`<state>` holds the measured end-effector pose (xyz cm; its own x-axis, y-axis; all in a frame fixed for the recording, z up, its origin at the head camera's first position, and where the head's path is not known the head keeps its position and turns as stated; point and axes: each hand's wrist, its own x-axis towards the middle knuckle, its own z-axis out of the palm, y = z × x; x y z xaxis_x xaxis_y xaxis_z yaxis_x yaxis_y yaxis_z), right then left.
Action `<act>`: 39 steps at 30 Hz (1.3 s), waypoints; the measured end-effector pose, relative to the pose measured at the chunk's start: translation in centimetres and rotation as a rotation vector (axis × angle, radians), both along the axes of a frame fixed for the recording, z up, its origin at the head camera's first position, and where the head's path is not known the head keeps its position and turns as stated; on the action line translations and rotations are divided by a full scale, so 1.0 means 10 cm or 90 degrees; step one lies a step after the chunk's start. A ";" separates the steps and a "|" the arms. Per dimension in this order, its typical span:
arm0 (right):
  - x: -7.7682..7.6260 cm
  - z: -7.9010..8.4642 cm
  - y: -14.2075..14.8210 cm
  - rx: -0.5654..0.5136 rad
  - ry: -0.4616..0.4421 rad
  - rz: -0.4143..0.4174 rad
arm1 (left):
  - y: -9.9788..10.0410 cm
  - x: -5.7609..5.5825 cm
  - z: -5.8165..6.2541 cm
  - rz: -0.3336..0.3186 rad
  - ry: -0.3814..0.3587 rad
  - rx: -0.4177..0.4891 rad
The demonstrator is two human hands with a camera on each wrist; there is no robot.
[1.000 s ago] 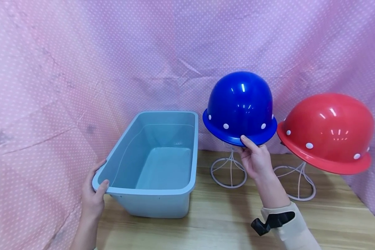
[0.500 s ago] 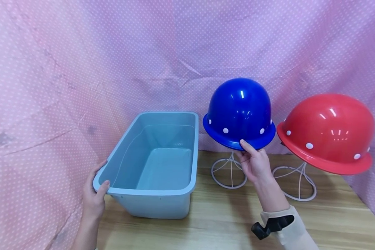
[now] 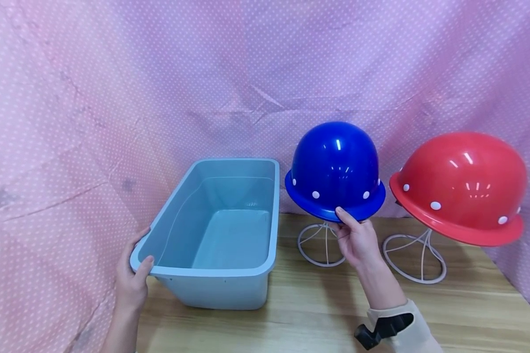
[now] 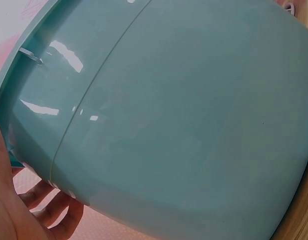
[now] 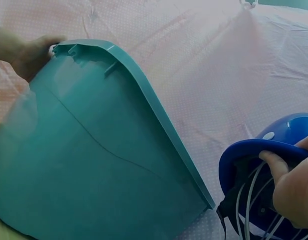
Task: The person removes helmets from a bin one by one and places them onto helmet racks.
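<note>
A blue hard hat (image 3: 335, 166) sits over a white wire stand (image 3: 321, 245), its front brim pinched by my right hand (image 3: 357, 242), thumb on top and fingers beneath. In the right wrist view the stand's wires and dark straps show under the blue hard hat (image 5: 243, 150). At the left, my left hand (image 3: 132, 279) grips the near left corner of a light blue plastic tub (image 3: 212, 289), thumb over the rim. From the left wrist, the fingers (image 4: 56, 212) curl against the outer wall of the tub (image 4: 173, 115). Inside, the tub holds nothing.
A red hard hat (image 3: 463, 191) rests tilted on a second white wire stand (image 3: 424, 255) to the right, close beside the blue one. A pink dotted cloth (image 3: 194, 63) hangs behind and at the sides of the wooden table (image 3: 300, 318).
The blue hard hat has come down and slightly left in my right hand, lower over its stand. My left hand and the tub stay in place.
</note>
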<state>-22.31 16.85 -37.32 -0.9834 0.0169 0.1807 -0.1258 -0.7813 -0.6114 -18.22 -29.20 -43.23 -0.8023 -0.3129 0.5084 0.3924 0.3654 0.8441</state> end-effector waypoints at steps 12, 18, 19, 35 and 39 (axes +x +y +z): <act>0.03 -0.05 0.00 0.014 -0.011 -0.004 | 0.03 0.02 0.00 -0.001 0.001 0.009; 0.04 -0.04 0.04 0.170 -0.085 -0.088 | 0.03 0.00 -0.01 -0.001 -0.003 0.010; 0.03 -0.04 0.05 0.191 -0.095 -0.093 | 0.03 0.00 -0.02 -0.002 -0.003 0.012; 0.01 -0.20 0.07 0.210 -0.050 -0.057 | 0.04 0.02 0.03 0.004 -0.009 0.019; 0.00 -0.19 0.10 0.236 -0.068 -0.052 | 0.04 0.02 0.03 0.007 -0.019 0.008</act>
